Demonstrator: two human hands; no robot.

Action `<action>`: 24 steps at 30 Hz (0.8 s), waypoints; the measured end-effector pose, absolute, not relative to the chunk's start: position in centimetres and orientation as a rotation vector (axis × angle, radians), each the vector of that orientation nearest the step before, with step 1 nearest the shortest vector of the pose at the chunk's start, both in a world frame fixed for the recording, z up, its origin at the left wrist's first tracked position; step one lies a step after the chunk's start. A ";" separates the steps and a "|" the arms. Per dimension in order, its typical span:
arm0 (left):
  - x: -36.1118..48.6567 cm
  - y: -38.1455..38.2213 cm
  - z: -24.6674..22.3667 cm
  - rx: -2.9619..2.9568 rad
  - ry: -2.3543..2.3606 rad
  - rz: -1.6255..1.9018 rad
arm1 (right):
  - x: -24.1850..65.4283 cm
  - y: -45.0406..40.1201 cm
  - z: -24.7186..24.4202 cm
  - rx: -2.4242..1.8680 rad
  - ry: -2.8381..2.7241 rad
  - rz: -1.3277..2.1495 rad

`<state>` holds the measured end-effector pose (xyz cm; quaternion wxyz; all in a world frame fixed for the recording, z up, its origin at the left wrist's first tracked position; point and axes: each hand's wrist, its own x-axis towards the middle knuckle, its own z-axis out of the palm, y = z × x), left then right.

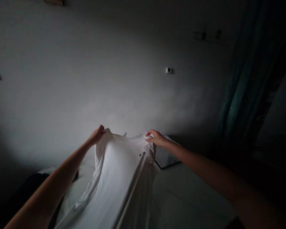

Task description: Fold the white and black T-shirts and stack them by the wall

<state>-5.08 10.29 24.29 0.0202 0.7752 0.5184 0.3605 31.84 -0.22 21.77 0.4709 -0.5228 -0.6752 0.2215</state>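
"Right, so where's the white garment (pixel 116 171)?"

"Up in the air at its top edge, strung between two hands! The left hand (pixel 97 135) grips one upper corner, fingers curled tight round the cloth."

"And the right hand (pixel 156 139)?"

"Pinching the other corner, thumb against fingers, with the fabric bunched and creased right there. A small dark mark (pixel 140 155) sits on the white, just below that hand."

"How does the rest of it fall?"

"Down and toward the person, in long folds, over a pale surface (pixel 186 194). Bed or table, I can't tell in this gloom. Both arms reach well forward."

"What's that beside it?"

"A flat grey thing (pixel 166 159) with a dark edge, partly behind the garment and the right forearm. Over on the left, a dark heap (pixel 26 190) lies beyond the left forearm, too dim to name."

"And ahead?"

"A bare-looking grey wall (pixel 97 63), a little white device (pixel 169 70) fixed on it, and a teal curtain (pixel 238 95) hanging at the right."
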 end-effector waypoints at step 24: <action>-8.3 -7.0 18.9 1.147 1.623 1.856 | 27.6 -5.2 16.1 -1.239 -1.290 0.825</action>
